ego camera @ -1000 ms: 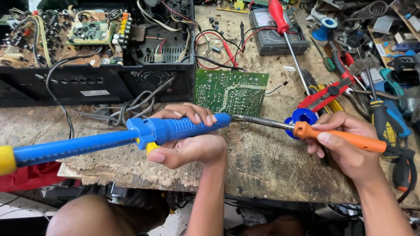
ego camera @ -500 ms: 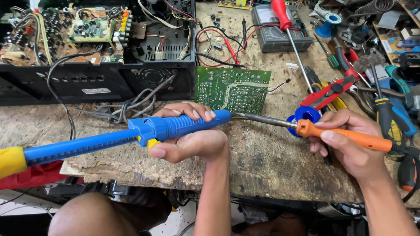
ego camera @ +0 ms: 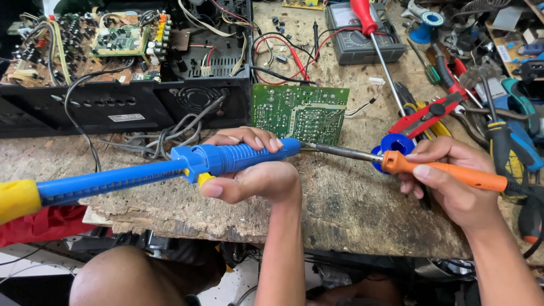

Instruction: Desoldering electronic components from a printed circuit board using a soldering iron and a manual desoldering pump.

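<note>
My left hand (ego camera: 252, 173) grips a long blue desoldering pump (ego camera: 170, 170) with a yellow plunger end (ego camera: 20, 199), held level over the wooden bench. Its nozzle points right and meets the metal tip (ego camera: 340, 151) of an orange-handled soldering iron (ego camera: 447, 173). My right hand (ego camera: 447, 181) holds that iron by its handle. Just behind the two tips lies a green circuit board (ego camera: 300, 110), solder side up, flat on the bench.
An opened black amplifier chassis (ego camera: 124, 62) with boards and wires fills the back left. A multimeter (ego camera: 362, 34), a red-handled screwdriver (ego camera: 371, 34), pliers (ego camera: 425, 116), a blue solder spool (ego camera: 396, 144) and several tools crowd the right. The rough bench edge (ego camera: 226, 226) runs below my hands.
Both hands keep their grips. The tools have barely shifted; the pump nozzle and iron tip stay together in front of the green board.
</note>
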